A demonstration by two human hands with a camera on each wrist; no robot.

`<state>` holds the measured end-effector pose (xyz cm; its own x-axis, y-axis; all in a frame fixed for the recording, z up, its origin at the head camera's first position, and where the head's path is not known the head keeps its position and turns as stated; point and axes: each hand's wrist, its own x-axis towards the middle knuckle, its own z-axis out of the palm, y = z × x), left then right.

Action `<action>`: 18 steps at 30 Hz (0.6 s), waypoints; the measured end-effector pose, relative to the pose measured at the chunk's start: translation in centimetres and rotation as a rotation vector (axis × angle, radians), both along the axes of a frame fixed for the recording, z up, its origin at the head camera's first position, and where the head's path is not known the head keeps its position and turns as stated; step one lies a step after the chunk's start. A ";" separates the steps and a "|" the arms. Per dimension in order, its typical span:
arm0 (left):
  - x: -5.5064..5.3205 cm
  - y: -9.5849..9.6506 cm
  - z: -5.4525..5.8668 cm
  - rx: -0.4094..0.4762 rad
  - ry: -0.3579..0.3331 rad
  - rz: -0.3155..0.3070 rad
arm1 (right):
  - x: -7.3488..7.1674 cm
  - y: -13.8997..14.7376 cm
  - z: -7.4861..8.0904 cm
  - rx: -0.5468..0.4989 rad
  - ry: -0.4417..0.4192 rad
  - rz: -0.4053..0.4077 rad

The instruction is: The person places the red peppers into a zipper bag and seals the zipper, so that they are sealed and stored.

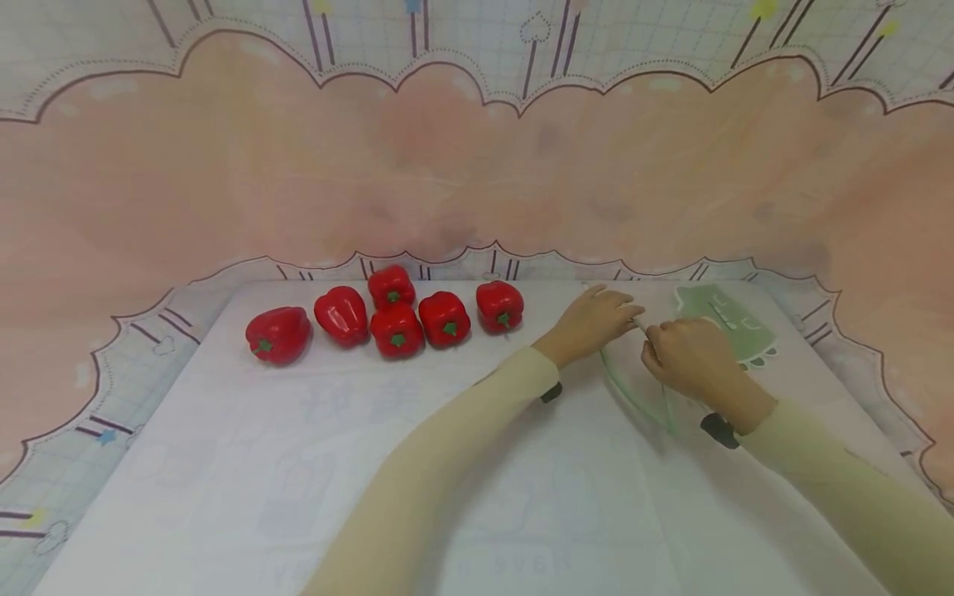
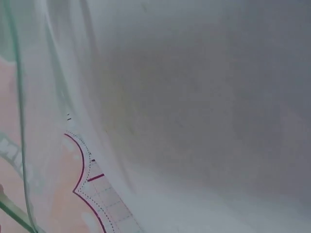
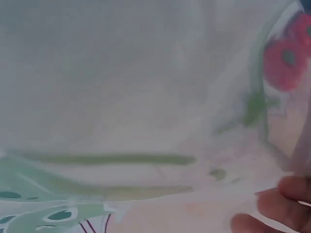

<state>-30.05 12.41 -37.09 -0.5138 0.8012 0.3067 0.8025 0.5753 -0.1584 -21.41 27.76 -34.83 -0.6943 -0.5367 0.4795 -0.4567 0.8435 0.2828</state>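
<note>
Pinches the green-edged translucent plastic (image 1: 633, 399) with the right hand (image 1: 689, 354), far right on the bench (image 1: 566, 497), beyond red peppers (image 1: 397, 331)! Has the left hand (image 1: 594, 321) there too, cannot tell whether pinching.

Pale green edges the see-through plastic (image 1: 639, 406), while red peppers (image 1: 444, 313) bear green stems (image 1: 398, 340).

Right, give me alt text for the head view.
A person's left fingers and right fingers hold a see-through green-edged item over a white table. Six red bell peppers sit to their left, toward the table's far edge.
</note>
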 end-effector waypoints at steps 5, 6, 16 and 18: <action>-0.1 -1.0 -0.1 0.040 -0.056 0.038 | 0.5 -0.4 -0.6 -0.032 0.107 0.065; -0.1 -1.2 -0.2 0.048 -0.066 0.040 | 0.5 -0.5 -0.6 -0.033 0.112 0.074; 0.1 -2.1 -0.2 0.099 -0.133 -0.033 | 0.2 0.1 0.6 0.005 0.129 0.405; 0.0 -2.3 -0.2 0.105 -0.142 -0.053 | 0.2 0.4 1.0 0.031 0.105 0.494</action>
